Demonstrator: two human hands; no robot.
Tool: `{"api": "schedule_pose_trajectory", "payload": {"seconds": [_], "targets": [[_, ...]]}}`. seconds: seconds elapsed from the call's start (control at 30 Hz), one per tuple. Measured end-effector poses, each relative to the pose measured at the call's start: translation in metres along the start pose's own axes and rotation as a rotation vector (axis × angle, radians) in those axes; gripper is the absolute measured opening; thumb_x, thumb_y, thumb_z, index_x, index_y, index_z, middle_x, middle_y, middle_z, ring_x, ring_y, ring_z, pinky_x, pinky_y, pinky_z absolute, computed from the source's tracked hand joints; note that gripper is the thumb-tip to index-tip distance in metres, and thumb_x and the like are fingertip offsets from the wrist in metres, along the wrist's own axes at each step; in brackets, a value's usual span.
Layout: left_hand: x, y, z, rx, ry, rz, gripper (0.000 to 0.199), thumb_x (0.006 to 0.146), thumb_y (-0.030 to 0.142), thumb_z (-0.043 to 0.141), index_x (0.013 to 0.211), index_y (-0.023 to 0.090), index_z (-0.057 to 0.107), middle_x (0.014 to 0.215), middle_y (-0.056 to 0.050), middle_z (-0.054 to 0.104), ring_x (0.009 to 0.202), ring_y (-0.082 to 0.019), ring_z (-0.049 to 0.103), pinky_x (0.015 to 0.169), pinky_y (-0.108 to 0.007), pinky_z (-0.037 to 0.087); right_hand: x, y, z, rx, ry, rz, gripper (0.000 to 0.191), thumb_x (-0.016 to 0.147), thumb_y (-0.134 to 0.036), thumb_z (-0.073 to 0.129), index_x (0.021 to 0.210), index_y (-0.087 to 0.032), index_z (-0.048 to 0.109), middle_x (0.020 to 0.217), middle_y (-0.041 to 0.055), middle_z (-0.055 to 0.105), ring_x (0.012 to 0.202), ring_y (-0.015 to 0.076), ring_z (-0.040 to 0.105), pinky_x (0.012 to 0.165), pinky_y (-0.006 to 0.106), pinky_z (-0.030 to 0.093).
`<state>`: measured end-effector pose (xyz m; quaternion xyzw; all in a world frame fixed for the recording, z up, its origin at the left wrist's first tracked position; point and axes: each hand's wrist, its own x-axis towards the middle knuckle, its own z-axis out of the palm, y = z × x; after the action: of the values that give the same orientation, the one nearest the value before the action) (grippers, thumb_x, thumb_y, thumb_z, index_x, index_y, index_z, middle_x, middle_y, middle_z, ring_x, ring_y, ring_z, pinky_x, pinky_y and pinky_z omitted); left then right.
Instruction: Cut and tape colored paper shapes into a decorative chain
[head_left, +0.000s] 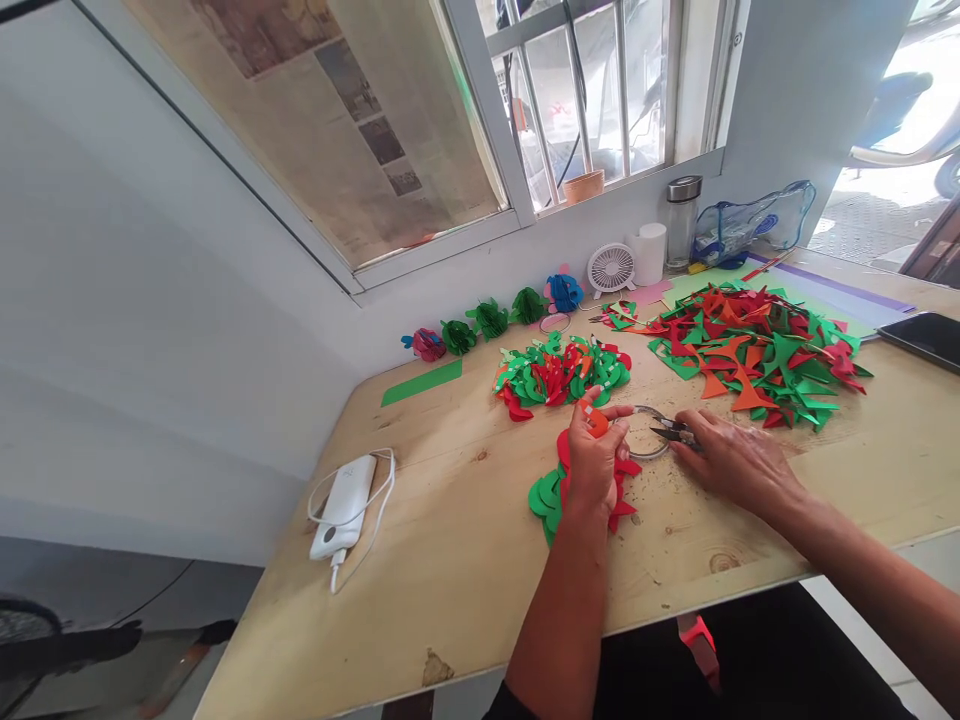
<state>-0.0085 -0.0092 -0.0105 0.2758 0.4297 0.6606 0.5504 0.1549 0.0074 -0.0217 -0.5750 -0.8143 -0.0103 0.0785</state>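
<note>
My left hand [596, 455] is closed on an orange paper cutout [595, 420] that carries a small white patch. In my right hand [731, 460] is a pair of small scissors [671, 434], its dark blades pointing left. A thin ring like a nearly used-up tape roll [639, 456] lies between the hands, by the blade tips. Under and beside my left wrist are green paper cutouts [547, 497] and red paper cutouts [624, 512]. Just beyond my left hand sits a heap of red and green cutouts with white patches [559, 375].
A large pile of paper scraps [757, 350] lies at right, near a phone [926, 338]. Along the wall stand folded paper fish [491, 319], a small fan [611, 270] and a glass bottle [681, 225]. A white power bank [343, 505] with its cable lies at left.
</note>
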Motion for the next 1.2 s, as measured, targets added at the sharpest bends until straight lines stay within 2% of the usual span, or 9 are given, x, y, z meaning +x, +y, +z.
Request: {"api": "schedule_pose_trajectory", "payload": {"seconds": [0.1,0.2,0.33,0.47,0.6,0.8,1.0,1.2], "targets": [[-0.001,0.001,0.001,0.001,-0.019,-0.008,0.067,0.061,0.014,0.068,0.123,0.020,0.045,0.087,-0.004,0.068,0.040,-0.001,0.037,0.042,-0.018,0.032,-0.004,0.003,0.000,-0.002,0.092,-0.042,0.025,0.087,-0.039,0.045,0.097,-0.021,0.060,0.089,0.0063,0.067,0.073,0.0231,0.063,0.055,0.030,0.035],[-0.002,0.002,0.001,-0.004,-0.029,-0.031,0.067,0.060,0.016,0.069,0.123,0.021,0.046,0.088,-0.004,0.069,0.040,-0.001,0.038,0.043,-0.018,0.032,-0.005,0.008,0.001,0.017,0.200,-0.118,0.024,0.086,-0.037,0.048,0.093,-0.019,0.062,0.088,0.0085,0.066,0.083,0.0255,0.060,0.067,0.034,0.040],[-0.003,0.002,0.002,-0.011,-0.053,-0.049,0.067,0.061,0.016,0.069,0.124,0.021,0.046,0.088,-0.005,0.069,0.040,-0.001,0.037,0.044,-0.019,0.032,0.002,0.010,-0.003,0.250,0.261,-0.140,0.027,0.088,-0.039,0.045,0.093,-0.019,0.064,0.092,0.0095,0.067,0.090,0.0258,0.059,0.075,0.037,0.044],[-0.004,0.002,0.002,0.006,-0.069,-0.038,0.067,0.062,0.016,0.067,0.125,0.020,0.044,0.088,-0.005,0.069,0.040,-0.001,0.036,0.044,-0.019,0.032,0.013,0.000,-0.008,0.622,0.253,-0.092,0.025,0.087,-0.038,0.046,0.089,-0.020,0.064,0.087,0.0064,0.069,0.081,0.0203,0.062,0.072,0.033,0.047],[-0.004,0.002,0.002,0.025,-0.070,-0.041,0.070,0.062,0.017,0.068,0.127,0.020,0.043,0.088,-0.005,0.069,0.040,-0.002,0.038,0.042,-0.019,0.030,0.019,-0.013,-0.010,0.789,0.232,-0.024,0.025,0.084,-0.040,0.049,0.084,-0.020,0.064,0.080,0.0048,0.070,0.070,0.0177,0.062,0.063,0.031,0.047],[-0.006,0.003,0.004,0.022,-0.078,-0.069,0.070,0.063,0.017,0.067,0.128,0.019,0.042,0.083,-0.004,0.069,0.039,-0.002,0.037,0.041,-0.019,0.030,0.020,-0.016,-0.009,0.813,0.193,0.006,0.023,0.082,-0.040,0.051,0.077,-0.020,0.063,0.074,0.0031,0.067,0.068,0.0167,0.059,0.063,0.030,0.046],[-0.006,0.002,0.004,0.031,-0.085,-0.062,0.070,0.063,0.018,0.066,0.128,0.018,0.041,0.084,-0.004,0.069,0.037,-0.003,0.037,0.037,-0.019,0.031,0.021,-0.016,-0.006,0.803,0.214,0.031,0.023,0.081,-0.040,0.052,0.073,-0.020,0.060,0.069,0.0025,0.065,0.063,0.0157,0.057,0.058,0.028,0.044],[-0.005,0.002,0.004,0.050,-0.071,-0.052,0.067,0.064,0.016,0.064,0.128,0.020,0.042,0.095,-0.007,0.069,0.037,-0.002,0.038,0.036,-0.018,0.032,0.021,-0.024,-0.016,0.801,0.183,0.003,0.022,0.080,-0.038,0.051,0.067,-0.021,0.057,0.062,0.0004,0.060,0.058,0.0136,0.052,0.054,0.025,0.042]]}}
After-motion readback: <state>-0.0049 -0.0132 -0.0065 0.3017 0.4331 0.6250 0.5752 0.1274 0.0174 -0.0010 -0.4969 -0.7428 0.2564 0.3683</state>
